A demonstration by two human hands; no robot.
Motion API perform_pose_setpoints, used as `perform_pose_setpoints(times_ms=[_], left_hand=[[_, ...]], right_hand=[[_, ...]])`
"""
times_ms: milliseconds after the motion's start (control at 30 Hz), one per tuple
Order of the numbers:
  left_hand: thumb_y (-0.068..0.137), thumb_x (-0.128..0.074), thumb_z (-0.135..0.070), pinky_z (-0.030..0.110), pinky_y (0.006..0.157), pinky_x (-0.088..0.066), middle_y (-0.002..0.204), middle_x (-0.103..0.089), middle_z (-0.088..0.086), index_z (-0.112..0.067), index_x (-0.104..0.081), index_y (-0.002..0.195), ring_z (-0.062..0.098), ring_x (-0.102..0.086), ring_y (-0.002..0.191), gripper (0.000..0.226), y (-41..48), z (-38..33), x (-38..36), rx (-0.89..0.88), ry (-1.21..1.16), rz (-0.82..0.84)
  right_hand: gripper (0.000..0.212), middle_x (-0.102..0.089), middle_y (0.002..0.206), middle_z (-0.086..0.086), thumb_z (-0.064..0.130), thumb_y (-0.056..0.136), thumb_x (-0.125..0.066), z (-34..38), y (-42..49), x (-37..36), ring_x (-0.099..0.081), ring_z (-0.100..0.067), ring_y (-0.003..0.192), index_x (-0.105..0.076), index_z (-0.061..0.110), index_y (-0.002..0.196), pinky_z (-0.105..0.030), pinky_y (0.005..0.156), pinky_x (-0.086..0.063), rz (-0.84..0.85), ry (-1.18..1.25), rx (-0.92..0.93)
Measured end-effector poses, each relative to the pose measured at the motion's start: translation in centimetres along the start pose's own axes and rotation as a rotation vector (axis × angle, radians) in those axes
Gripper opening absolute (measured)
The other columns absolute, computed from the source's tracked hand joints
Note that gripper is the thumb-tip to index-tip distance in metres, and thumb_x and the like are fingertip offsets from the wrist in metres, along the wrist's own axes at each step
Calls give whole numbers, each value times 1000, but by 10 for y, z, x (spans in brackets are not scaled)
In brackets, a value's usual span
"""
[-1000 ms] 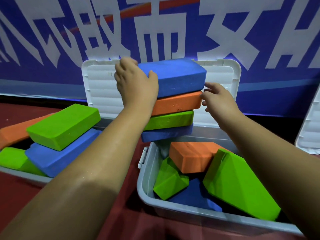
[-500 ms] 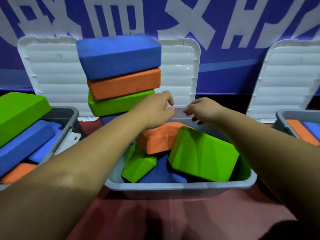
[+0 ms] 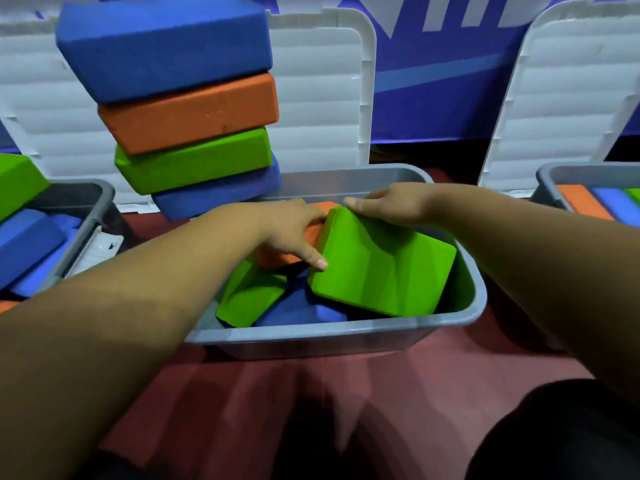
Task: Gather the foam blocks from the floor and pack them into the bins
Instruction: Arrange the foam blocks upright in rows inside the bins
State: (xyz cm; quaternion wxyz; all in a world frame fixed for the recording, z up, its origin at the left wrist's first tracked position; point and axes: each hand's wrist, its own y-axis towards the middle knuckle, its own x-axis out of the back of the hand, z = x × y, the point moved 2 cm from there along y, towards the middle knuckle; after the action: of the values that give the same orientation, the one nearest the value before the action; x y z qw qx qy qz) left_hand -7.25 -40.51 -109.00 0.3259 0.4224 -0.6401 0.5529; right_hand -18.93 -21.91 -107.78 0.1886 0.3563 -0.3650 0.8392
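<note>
Green foam block (image 3: 384,268) | tilted in bin (image 3: 311,335) | left hand (image 3: 287,226), right hand (image 3: 391,204): fingers gripping its edges

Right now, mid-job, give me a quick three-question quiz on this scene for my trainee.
1. True or false: the stack holds four foam blocks.
2. Its top block is: A orange, B blue, C green?
3. What colour is the tilted block that the right hand touches in the grey bin?
Key: 1 true; 2 B; 3 green.
</note>
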Motion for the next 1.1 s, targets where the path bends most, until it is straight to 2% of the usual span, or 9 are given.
perform_pose_setpoints(times_ms=[200, 400, 500, 600, 700, 800, 900, 1000, 1100], left_hand=[[51, -82, -86, 49, 116, -41, 151, -46, 7, -47, -24, 160, 32, -48, 139, 130, 4, 8, -3, 8, -36, 57], [39, -81, -90, 48, 119, -37, 159, -41, 8, -33, -22, 164, 34, -44, 143, 150, 8, 16, 3, 58, 85, 29], [49, -92, -75, 47, 119, -37, 159, -40, 8, -30, -18, 164, 36, -42, 143, 144, 7, 12, 2, 82, 199, 27], [54, -94, -67, 48, 113, -43, 156, -39, 4, -30, -14, 164, 33, -42, 141, 141, 3, 12, -5, 120, 325, 27], [64, -89, -55, 47, 104, -48, 153, -43, 2, -28, -16, 161, 30, -46, 135, 124, 0, 13, -7, 137, 391, -54], [69, -79, -57, 48, 98, -49, 151, -41, 5, -37, 3, 164, 34, -47, 132, 128, -1, 11, -2, 162, 406, -111], [72, -74, -60, 47, 90, -50, 144, -43, 8, -58, 17, 156, 38, -53, 124, 124, -1, 3, 5, 209, 401, -117], [75, -71, -58, 46, 89, -50, 141, -43, 11, -63, 2, 156, 39, -55, 123, 109, 0, -10, 8, 254, 474, -83], [76, -76, -49, 46, 88, -49, 136, -44, 13, -43, -22, 155, 36, -51, 123, 96, 5, -24, 4, 261, 584, -93]], right_hand=[[80, -68, 125, 13, 58, 69, -88, -4, -9, 7, -68, -10, 108, -61, 33, 140, -32, 102, -51, 57, -18, 90], [95, -70, 115, 8, 80, 44, -79, 2, -14, 19, -69, -14, 101, -65, 38, 128, -41, 97, -56, -145, -48, 51], [82, -70, 113, 7, 75, 50, -80, 6, -19, 23, -70, -16, 98, -68, 35, 121, -40, 92, -59, -210, 22, 68], [54, -72, 96, 4, 64, 66, -80, 3, -24, 40, -71, -16, 85, -71, 25, 102, -33, 72, -58, -356, 193, 41], [59, -65, 92, 2, 68, 68, -78, -14, -20, 53, -65, -14, 81, -64, 21, 100, -29, 60, -46, -598, 238, -27], [82, -64, 111, -9, 77, 60, -73, -26, -17, 56, -67, -27, 99, -62, 12, 109, -36, 77, -54, -823, 255, -77], [87, -48, 135, -12, 62, 70, -73, -26, -24, 55, -56, -35, 120, -44, 9, 132, -45, 102, -47, -904, 259, -131], [93, -41, 140, -12, 61, 70, -70, -25, -23, 49, -54, -43, 121, -34, 19, 145, -48, 103, -46, -913, 136, -175], [94, -40, 140, -13, 65, 71, -67, -27, -17, 43, -55, -46, 120, -35, 17, 145, -50, 99, -48, -888, 106, -272]])
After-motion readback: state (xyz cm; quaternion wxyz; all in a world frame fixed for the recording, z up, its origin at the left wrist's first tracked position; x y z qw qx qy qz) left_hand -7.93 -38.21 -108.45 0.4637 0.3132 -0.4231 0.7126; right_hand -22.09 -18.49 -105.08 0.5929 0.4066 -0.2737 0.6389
